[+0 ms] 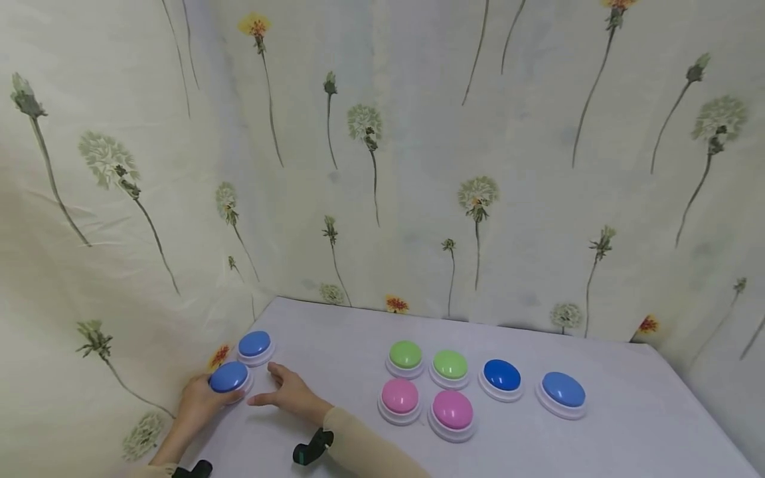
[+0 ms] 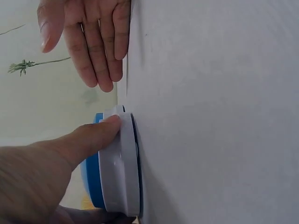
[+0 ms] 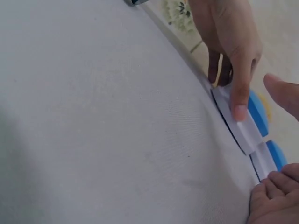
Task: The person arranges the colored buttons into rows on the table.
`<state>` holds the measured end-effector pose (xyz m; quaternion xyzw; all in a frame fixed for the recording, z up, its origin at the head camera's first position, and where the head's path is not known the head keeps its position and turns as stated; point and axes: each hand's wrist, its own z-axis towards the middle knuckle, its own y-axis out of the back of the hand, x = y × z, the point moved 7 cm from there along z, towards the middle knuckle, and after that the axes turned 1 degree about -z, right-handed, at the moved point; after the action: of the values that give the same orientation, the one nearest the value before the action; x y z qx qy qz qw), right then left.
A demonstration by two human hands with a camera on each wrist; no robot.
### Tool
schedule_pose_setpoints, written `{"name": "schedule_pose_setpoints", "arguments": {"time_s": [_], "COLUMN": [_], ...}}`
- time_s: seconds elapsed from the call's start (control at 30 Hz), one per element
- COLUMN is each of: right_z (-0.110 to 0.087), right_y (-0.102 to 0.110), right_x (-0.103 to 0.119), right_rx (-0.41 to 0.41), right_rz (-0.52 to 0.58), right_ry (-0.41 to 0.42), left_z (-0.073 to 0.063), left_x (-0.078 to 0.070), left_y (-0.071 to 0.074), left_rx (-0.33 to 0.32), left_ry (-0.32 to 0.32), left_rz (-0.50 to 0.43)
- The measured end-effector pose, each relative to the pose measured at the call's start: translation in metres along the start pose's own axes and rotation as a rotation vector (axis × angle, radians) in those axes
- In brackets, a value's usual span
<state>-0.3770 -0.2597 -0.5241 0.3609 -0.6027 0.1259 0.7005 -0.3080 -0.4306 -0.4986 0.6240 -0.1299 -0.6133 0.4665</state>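
Observation:
At the table's left edge my left hand (image 1: 200,403) grips a round button with a blue dome (image 1: 229,376) and white base, thumb along the near side of the base. In the left wrist view that button (image 2: 120,172) stands close over the white tabletop. Just behind it, a second blue button (image 1: 254,343) sits near the back left corner. My right hand (image 1: 293,396) is to the right of both, thumb and fingers spread apart with nothing between them. The left wrist view shows its palm (image 2: 96,28) with the fingers straight.
Right of centre stand two green buttons (image 1: 405,355) (image 1: 450,365), two pink buttons (image 1: 400,396) (image 1: 452,409) in front of them, and two more blue buttons (image 1: 502,376) (image 1: 563,390) farther right. A flower-printed cloth (image 1: 412,153) hangs behind and left of the white table (image 1: 335,338).

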Motion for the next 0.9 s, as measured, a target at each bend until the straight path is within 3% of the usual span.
{"name": "schedule_pose_setpoints", "arguments": {"time_s": [0.23, 0.4, 0.57, 0.77, 0.9], "right_z": [0.004, 0.002, 0.0, 0.0, -0.002], "right_y": [0.003, 0.004, 0.003, 0.001, -0.001], "right_x": [-0.002, -0.005, -0.006, -0.007, -0.005], "right_rx": [-0.007, 0.016, 0.06, 0.088, 0.091], "right_rz": [-0.005, -0.003, 0.045, -0.019, -0.099], "right_ry": [0.037, 0.042, 0.055, 0.07, 0.112], "left_z": [0.007, 0.015, 0.018, 0.014, 0.009], "left_x": [0.005, 0.021, 0.035, 0.029, 0.023], "left_y": [0.0, -0.001, -0.001, -0.008, -0.013], "left_rx": [0.046, 0.206, 0.362, 0.511, 0.588], "left_ry": [-0.084, -0.094, -0.085, -0.201, -0.202], "left_rz": [-0.023, 0.005, -0.114, -0.244, -0.273]}}
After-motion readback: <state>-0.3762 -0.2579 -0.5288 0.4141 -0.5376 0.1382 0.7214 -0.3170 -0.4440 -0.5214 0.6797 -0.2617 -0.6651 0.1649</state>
